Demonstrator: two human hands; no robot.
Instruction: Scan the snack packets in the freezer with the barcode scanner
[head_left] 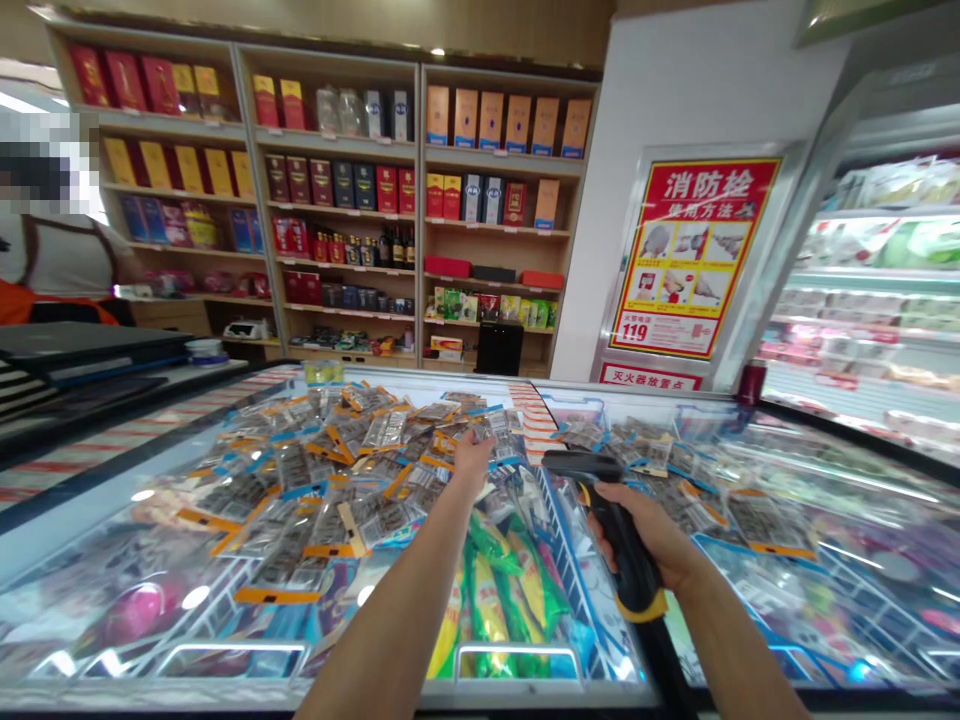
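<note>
Our right grip (654, 532) wraps the scanner (628, 555) over the freezer (187, 694); our left grip (472, 463) is at the packets (386, 430) heaped on top, whether pinching one we cannot tell. A careless tug could send loose packets sliding.

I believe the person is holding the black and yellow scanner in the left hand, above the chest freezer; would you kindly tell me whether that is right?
Not quite: the head view shows the black and yellow scanner in the right hand, not the left. It is indeed held above the chest freezer.
</note>
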